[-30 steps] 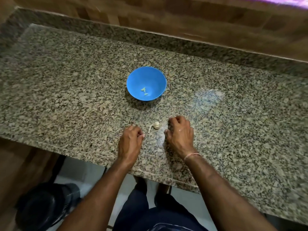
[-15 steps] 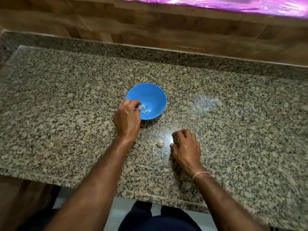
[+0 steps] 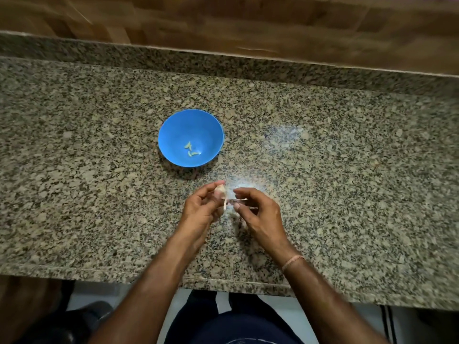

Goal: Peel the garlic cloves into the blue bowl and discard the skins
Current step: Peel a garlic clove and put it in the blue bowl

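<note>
Garlic [image 3: 220, 189] half-hidden behind left fingers [image 3: 210, 187]

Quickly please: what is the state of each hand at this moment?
Left hand: holding the garlic between thumb and fingers.
Right hand: fingers curled beside the garlic; whether it pinches any skin cannot be told.

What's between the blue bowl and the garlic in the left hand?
Nothing: the head view shows only bare granite counter between the blue bowl and the garlic the left hand pinches.
</note>
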Action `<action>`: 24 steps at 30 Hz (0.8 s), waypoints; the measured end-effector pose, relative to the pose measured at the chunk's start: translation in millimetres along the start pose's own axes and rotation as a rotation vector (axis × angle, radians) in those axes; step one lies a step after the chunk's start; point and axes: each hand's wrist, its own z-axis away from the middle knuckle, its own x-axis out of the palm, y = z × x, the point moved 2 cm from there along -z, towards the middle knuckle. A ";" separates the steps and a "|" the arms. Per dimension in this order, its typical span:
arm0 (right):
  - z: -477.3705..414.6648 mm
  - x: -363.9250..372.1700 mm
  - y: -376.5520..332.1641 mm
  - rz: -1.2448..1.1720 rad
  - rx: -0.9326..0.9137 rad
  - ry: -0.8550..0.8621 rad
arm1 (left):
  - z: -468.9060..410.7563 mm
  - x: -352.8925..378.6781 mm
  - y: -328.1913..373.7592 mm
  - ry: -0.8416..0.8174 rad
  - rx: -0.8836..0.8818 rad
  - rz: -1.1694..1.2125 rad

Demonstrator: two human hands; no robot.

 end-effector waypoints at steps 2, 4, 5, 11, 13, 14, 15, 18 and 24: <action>5.6 -3.4 -12.1 -0.110 -0.027 -0.007 | 10.1 10.2 6.2 -0.080 -0.066 0.270; 10.1 -7.9 -24.0 -0.152 -0.082 0.017 | 18.4 16.9 9.3 -0.106 -0.055 0.357; 11.2 -10.8 -28.9 -0.157 -0.109 0.028 | 22.0 19.8 10.4 -0.111 -0.048 0.383; 18.8 -26.8 -42.7 -0.082 -0.279 0.040 | 42.5 35.0 14.9 -0.142 0.011 0.397; 22.9 -30.5 -44.0 -0.090 -0.299 0.063 | 48.3 39.4 15.1 -0.151 0.035 0.358; 25.1 -32.2 -45.1 -0.090 -0.310 0.079 | 50.4 41.0 13.9 -0.152 0.050 0.331; 26.7 -33.6 -45.8 -0.090 -0.319 0.090 | 52.7 43.2 12.7 -0.151 0.064 0.308; 30.5 -37.0 -48.4 -0.100 -0.329 0.087 | 58.9 47.9 10.3 -0.137 0.101 0.286; 37.0 -42.0 -51.7 -0.097 -0.350 0.048 | 65.4 51.3 6.8 -0.117 0.127 0.259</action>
